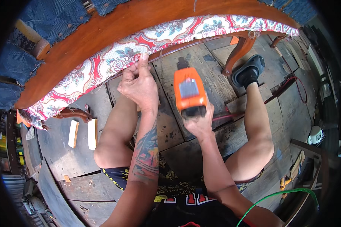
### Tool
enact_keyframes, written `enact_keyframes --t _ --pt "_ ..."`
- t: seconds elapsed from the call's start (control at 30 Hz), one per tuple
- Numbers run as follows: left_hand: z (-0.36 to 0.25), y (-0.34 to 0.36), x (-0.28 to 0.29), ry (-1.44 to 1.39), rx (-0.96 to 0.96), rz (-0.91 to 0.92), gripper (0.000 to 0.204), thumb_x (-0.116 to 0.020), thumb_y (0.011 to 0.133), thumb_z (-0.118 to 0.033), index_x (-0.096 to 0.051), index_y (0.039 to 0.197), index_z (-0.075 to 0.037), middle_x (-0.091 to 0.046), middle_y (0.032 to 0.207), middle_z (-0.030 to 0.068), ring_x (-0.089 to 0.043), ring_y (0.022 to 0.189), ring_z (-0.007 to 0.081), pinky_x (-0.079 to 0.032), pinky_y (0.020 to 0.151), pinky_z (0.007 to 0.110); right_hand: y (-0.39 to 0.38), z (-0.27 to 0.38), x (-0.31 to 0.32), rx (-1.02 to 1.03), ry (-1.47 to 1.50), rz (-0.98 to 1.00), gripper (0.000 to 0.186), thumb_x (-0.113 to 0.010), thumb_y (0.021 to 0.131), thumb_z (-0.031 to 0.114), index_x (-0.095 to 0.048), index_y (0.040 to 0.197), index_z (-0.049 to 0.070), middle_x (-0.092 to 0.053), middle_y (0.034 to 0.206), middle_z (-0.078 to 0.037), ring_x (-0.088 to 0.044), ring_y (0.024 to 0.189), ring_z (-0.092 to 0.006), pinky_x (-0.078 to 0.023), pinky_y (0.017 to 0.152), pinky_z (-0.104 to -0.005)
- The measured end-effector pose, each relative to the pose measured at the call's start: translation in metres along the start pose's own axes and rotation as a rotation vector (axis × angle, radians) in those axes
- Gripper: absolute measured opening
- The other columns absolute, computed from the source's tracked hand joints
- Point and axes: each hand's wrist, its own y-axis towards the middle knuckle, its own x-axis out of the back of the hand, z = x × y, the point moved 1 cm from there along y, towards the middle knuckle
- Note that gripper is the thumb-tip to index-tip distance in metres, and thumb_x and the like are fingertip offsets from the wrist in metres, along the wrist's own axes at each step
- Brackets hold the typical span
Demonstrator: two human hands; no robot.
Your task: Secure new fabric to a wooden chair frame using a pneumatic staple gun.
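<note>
A floor of worn wooden boards (216,64) spreads on my side of the curved wooden rail (140,19), which I take as my landmark; torn blue upholstery (53,19) lies beyond it. The floral fabric (121,56) runs along the rail's near edge, its raw border hanging toward me. My left hand (140,83) is close under the rail's middle, thumb and forefinger pinched on that border, I judge to keep it snug and stop it slipping. My right hand (202,123) is wrapped around the handle of the orange tool (190,90), which looks like a staple gun; some fingers are hidden under its body. I hold it a little back from the rail, apart from the fabric, its dark nose facing the wood, probably so I can see the border. My knees (259,149) are spread before the rail, seemingly giving both arms room. Two pale strips (92,134) lie near the rail's left end, out of my hands' way.
</note>
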Motion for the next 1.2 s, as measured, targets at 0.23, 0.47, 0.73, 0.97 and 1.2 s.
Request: enact_keyframes --t 0.23,0.47,0.73,0.97,1.2 --pt "0.004 0.001 0.002 -0.026 0.015 0.020 0.033 -0.082 0.086 -0.028 -0.070 0.078 0.002 -0.069 0.064 0.0049 -0.060 0.057 0.0072 -0.051 0.060 0.023 -0.006 -0.004 -0.018 -0.079 0.164 0.043 0.056 -0.088 0.063 0.013 -0.067 0.113 0.001 -0.072 0.094 -0.012 -0.074 0.083 -0.0262 -0.059 0.076 -0.0348" --pt "0.005 0.000 0.003 -0.042 0.007 -0.008 0.033 -0.082 0.086 -0.027 -0.070 0.072 0.000 -0.068 0.061 0.0041 -0.058 0.054 0.0067 -0.049 0.058 0.022 0.023 0.016 -0.014 0.240 0.050 0.100 0.062 -0.090 0.063 0.017 -0.066 0.115 -0.003 -0.073 0.096 -0.014 -0.074 0.082 -0.0253 -0.059 0.075 -0.0346" --pt "0.009 0.000 0.003 -0.005 -0.063 -0.049 0.030 -0.084 0.083 -0.022 -0.069 0.069 0.000 -0.068 0.060 0.0040 -0.057 0.053 0.0058 -0.046 0.057 0.021 0.023 0.018 -0.016 0.156 0.092 0.136 0.058 -0.090 0.061 0.017 -0.068 0.112 -0.001 -0.073 0.091 -0.013 -0.075 0.082 -0.0252 -0.059 0.073 -0.0344" --pt "0.015 0.001 0.000 -0.004 -0.048 -0.050 0.031 -0.086 0.079 -0.033 -0.071 0.071 -0.006 -0.070 0.063 0.0030 -0.060 0.058 0.0115 -0.037 0.087 0.030 0.011 0.011 -0.009 0.223 -0.179 0.113 0.021 -0.075 0.087 0.011 -0.071 0.106 0.005 -0.073 0.103 -0.009 -0.070 0.094 -0.0273 -0.054 0.083 -0.0383" --pt "0.017 0.000 -0.001 0.037 -0.050 -0.040 0.031 -0.085 0.080 -0.032 -0.071 0.072 -0.006 -0.070 0.064 0.0030 -0.060 0.059 0.0112 -0.038 0.085 0.028 0.002 0.012 -0.003 0.221 -0.168 0.146 0.024 -0.076 0.085 0.009 -0.071 0.107 0.005 -0.074 0.102 -0.008 -0.070 0.095 -0.0266 -0.054 0.083 -0.0376"
